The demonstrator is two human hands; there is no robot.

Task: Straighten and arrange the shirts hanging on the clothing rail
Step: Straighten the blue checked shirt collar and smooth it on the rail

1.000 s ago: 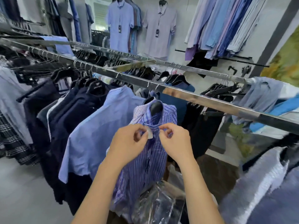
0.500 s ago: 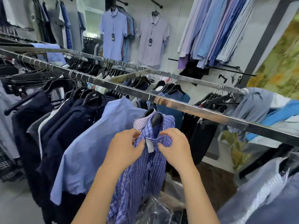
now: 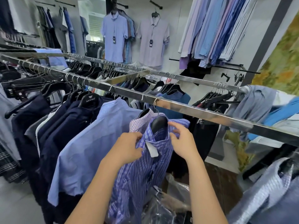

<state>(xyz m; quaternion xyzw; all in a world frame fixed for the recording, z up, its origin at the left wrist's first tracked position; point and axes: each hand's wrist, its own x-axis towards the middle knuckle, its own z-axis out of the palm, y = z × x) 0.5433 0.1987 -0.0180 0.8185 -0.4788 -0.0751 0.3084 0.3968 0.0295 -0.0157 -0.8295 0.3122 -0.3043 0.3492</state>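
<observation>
Gripping the blue striped shirt (image 3: 137,183) by its collar below the clothing rail (image 3: 194,110), left hand (image 3: 127,147) and right hand (image 3: 182,143) hold each side, apparently to square it on its black hanger (image 3: 159,123).

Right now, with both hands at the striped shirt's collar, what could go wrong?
The left hand and right hand grip the striped shirt at the collar; an uneven tug could slide it off its black hanger.
A downward pull might unhook that hanger from the rail.
The checked shirt close behind could get dragged askew.
</observation>
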